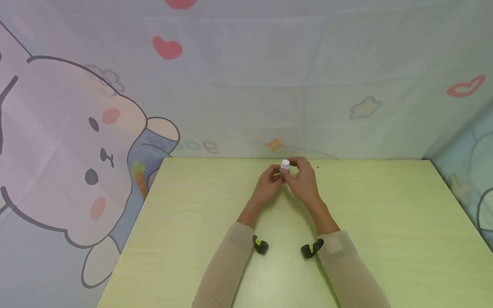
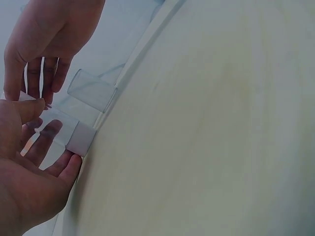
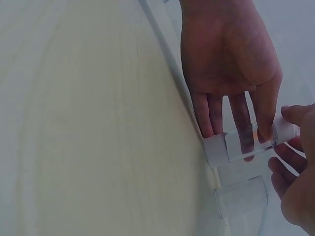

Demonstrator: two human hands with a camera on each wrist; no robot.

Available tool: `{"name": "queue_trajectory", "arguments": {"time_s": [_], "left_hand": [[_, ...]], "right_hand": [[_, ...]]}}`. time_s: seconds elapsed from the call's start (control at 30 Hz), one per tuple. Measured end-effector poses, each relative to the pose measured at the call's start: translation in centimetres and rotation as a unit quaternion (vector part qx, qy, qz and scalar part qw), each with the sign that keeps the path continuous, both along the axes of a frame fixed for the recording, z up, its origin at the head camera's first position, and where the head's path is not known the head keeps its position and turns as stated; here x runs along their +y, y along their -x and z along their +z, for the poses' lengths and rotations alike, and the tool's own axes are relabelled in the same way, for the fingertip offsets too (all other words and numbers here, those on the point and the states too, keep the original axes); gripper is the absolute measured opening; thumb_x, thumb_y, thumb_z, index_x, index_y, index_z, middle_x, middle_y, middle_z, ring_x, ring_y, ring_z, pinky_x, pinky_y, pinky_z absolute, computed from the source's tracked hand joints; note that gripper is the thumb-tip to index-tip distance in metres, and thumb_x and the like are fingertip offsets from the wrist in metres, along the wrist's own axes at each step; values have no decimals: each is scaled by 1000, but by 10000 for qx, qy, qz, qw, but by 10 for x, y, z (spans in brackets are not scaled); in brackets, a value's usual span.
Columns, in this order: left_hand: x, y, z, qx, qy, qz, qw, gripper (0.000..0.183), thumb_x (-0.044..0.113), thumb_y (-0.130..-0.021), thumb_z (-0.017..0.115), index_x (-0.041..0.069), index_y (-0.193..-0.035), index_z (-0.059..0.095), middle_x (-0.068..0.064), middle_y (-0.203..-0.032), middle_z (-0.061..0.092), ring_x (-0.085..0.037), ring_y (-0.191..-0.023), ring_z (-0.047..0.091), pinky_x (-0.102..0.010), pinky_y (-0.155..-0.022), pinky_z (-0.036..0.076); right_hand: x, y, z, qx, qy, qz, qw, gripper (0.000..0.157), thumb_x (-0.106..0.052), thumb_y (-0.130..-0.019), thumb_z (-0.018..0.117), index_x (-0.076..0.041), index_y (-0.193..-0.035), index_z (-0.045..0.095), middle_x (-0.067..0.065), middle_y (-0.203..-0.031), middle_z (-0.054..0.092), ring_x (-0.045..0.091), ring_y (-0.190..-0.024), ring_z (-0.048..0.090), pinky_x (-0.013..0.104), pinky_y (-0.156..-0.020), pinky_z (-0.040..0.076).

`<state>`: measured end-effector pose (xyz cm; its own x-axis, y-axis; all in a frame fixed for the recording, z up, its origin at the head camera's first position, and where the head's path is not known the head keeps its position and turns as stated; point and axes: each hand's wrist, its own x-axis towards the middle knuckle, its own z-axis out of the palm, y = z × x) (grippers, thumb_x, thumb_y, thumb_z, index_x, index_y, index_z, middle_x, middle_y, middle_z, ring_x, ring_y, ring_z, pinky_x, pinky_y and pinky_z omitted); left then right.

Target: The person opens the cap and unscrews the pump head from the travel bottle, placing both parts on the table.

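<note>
A small clear bottle (image 3: 216, 151) with a whitish lower part and a white cap (image 1: 285, 163) stands upright near the table's far edge. My left hand (image 1: 265, 186) grips its body, fingers wrapped round the side, as the right wrist view shows. At the top, my right hand (image 1: 306, 184) holds the cap between thumb and fingers. Just right of the bottle is a clear cup (image 2: 91, 92), mostly hidden behind my right hand in the head view.
The pale yellow-green table (image 1: 185, 205) ends at a hanging cloth backdrop (image 1: 246, 85) with cartoon prints, close behind the bottle. Black wrist cameras sit on the inner side of the left sleeve (image 1: 227, 256) and right sleeve (image 1: 348, 265).
</note>
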<state>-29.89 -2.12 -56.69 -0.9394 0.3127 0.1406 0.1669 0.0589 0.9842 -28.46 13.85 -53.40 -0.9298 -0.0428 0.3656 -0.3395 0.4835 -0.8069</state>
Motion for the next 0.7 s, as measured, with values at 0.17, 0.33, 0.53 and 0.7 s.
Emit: {"name": "queue_trajectory", "arguments": {"time_s": [0.17,0.33,0.53,0.7], "left_hand": [[0,0,0,8,25,-12,10000,32,19,-109,64,9,-139,60,-9,-144,62,-29,-136,60,-34,-110,54],[0,1,0,-19,-10,7,10000,33,17,-108,64,7,-140,60,-11,-144,61,-31,-134,61,-35,-108,55],[0,2,-4,29,10,-29,10000,31,19,-109,65,9,-138,60,-7,-142,62,-26,-131,63,-34,-106,56],[-1,2,-5,-27,25,-22,10000,32,21,-108,65,13,-138,61,-4,-142,62,-24,-131,63,-34,-106,56]], "right_hand": [[-1,1,1,-83,141,-84,9998,38,-26,-100,77,-3,-127,63,16,-126,64,36,-122,57,56,-96,52],[-1,2,0,-54,196,-76,9998,34,-22,-100,77,-3,-125,65,15,-124,66,35,-120,57,54,-100,50],[0,1,-1,-11,175,-33,9998,32,-18,-101,75,-1,-126,65,17,-125,66,37,-121,57,58,-105,49],[0,1,-1,155,123,-10,9998,31,-17,-101,75,1,-125,65,18,-123,67,38,-120,58,55,-106,50]]}}
